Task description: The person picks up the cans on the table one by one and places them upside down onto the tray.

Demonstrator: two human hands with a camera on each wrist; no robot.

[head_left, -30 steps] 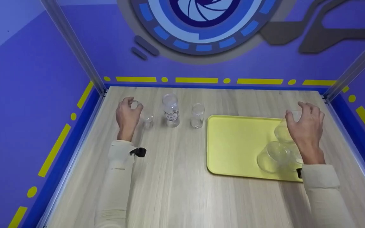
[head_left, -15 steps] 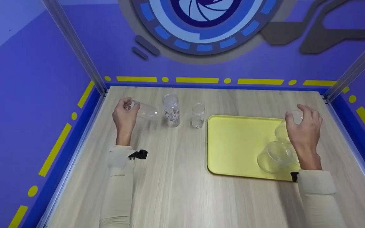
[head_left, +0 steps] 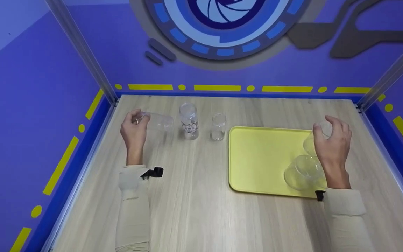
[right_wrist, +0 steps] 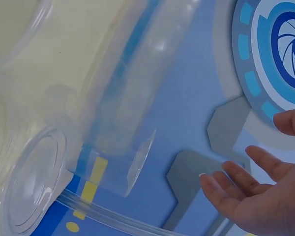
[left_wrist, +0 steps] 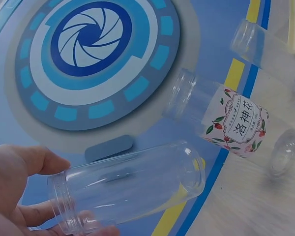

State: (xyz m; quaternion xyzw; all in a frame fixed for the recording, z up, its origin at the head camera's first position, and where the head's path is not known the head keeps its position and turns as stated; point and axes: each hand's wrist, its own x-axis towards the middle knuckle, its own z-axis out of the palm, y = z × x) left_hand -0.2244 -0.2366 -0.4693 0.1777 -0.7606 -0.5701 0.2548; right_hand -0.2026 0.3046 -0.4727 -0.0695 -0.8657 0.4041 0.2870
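Note:
In the head view my left hand grips a clear, unlabelled jar by its mouth. The left wrist view shows the jar's threaded neck between thumb and fingers, its body lying nearly sideways, its base toward an upright clear bottle with a floral label. My right hand is over the right end of a yellow tray, fingers loosely curved. Near it stands a tall clear container. The right wrist view shows that hand apart from the container, with nothing between its fingers.
Another clear container stands on the tray's front right. A small clear jar stands between the labelled bottle and the tray. A round clear rim or lid appears in the right wrist view. Blue walls enclose the wooden table.
My left hand has lifted the clear jar and tipped it sideways, drawing slightly left and back. My right hand has shifted a little left and toward me.

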